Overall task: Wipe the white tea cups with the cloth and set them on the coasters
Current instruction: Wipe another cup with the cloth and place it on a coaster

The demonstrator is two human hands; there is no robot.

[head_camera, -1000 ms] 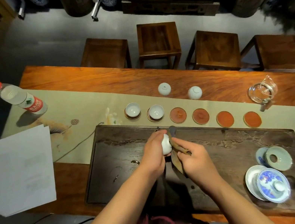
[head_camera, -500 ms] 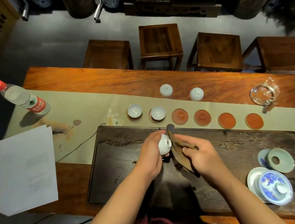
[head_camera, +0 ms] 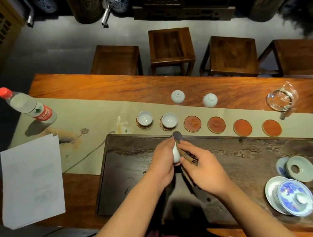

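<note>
My left hand [head_camera: 163, 158] grips a small white tea cup [head_camera: 176, 153] above the dark wooden tea tray [head_camera: 242, 157]. My right hand [head_camera: 202, 169] presses a dark brown cloth [head_camera: 184, 151] against the cup's right side. Two white cups [head_camera: 144, 118] [head_camera: 169, 120] stand upright on the two leftmost coasters. To their right lies a row of several bare orange-red coasters [head_camera: 192, 123]. Two more white cups [head_camera: 177, 96] [head_camera: 210, 100] rest upside down on the wooden table behind the row.
A water bottle [head_camera: 28, 108] and a stack of paper [head_camera: 32, 179] sit at the left. A glass pitcher [head_camera: 281, 98] stands at the right. Blue-and-white lidded ware [head_camera: 295, 199] and a pale green lid [head_camera: 300, 168] occupy the tray's right end. Stools line the far side.
The cup has turned in my left hand and the cloth has shifted against its side. Both hands stay over the same spot of the tray.
</note>
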